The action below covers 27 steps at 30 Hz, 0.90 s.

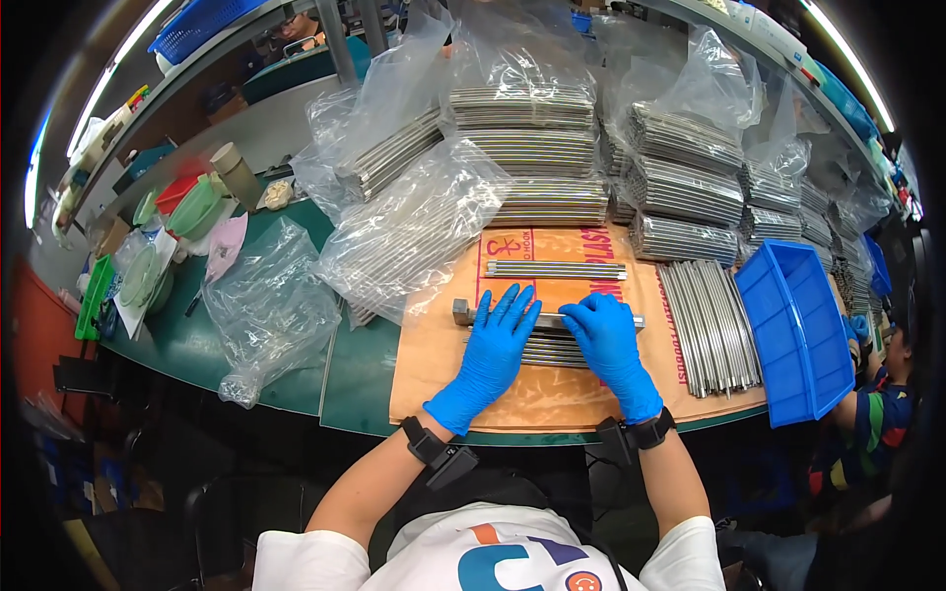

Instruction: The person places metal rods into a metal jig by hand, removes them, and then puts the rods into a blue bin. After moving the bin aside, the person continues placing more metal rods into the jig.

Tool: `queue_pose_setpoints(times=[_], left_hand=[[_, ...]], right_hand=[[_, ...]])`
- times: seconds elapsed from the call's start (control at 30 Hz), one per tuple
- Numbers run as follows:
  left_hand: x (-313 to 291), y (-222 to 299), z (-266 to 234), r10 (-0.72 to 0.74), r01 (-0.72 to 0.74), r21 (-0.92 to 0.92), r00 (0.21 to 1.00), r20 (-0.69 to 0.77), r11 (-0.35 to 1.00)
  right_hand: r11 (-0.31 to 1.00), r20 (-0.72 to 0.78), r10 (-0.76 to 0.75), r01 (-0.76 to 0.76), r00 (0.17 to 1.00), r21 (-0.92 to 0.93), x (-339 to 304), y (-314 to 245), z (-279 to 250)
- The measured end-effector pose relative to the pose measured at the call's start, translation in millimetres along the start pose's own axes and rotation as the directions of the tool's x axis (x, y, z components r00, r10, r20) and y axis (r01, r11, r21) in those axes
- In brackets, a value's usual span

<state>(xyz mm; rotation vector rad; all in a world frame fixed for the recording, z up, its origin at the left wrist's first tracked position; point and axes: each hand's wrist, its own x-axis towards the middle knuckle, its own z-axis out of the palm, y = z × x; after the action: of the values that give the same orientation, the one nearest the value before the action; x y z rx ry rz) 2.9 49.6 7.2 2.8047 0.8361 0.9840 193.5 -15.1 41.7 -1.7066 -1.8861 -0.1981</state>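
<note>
My left hand (500,340), in a blue glove, lies flat with fingers stretched over a long metal bar (461,313) with a square block at its left end. My right hand (609,340), gloved alike, bends its fingers together at the bar's right half; what its fingertips pinch is hidden. Thin metal rods (542,352) lie just nearer than the bar, partly covered by the hands. Beyond it, a short row of metal rods (557,270) rests on brown paper (434,379). To the right spreads a larger row of metal rods (711,330).
Stacked rod bundles (532,153) in clear plastic bags stand at the back, more bundles (687,187) behind right. A blue bin (793,330) sits at the right edge. A crumpled plastic bag (271,305) and green bowls (197,209) occupy the left. Another person (877,414) is at far right.
</note>
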Motion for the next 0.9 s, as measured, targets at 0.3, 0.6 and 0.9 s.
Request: queue_pose_setpoints(times=[0.3,0.6,0.9], left_hand=[[0.3,-3.8,5.6,-0.034,0.034,-0.002,0.999,0.039,0.999],[0.0,-5.2,6.7,-0.013,0.007,0.09,0.998,0.065,0.996],[0.9,-4.6,-1.2,-0.032,0.032,-0.005,0.999,0.042,0.999]], right_hand=[[0.999,-0.061,0.037,-0.037,0.997,0.006,-12.7,-1.4,15.8],[1.0,-0.04,0.001,-0.001,0.999,0.017,-10.1,4.6,18.1],[0.996,0.047,-0.043,0.039,0.998,0.078,-10.5,0.4,11.7]])
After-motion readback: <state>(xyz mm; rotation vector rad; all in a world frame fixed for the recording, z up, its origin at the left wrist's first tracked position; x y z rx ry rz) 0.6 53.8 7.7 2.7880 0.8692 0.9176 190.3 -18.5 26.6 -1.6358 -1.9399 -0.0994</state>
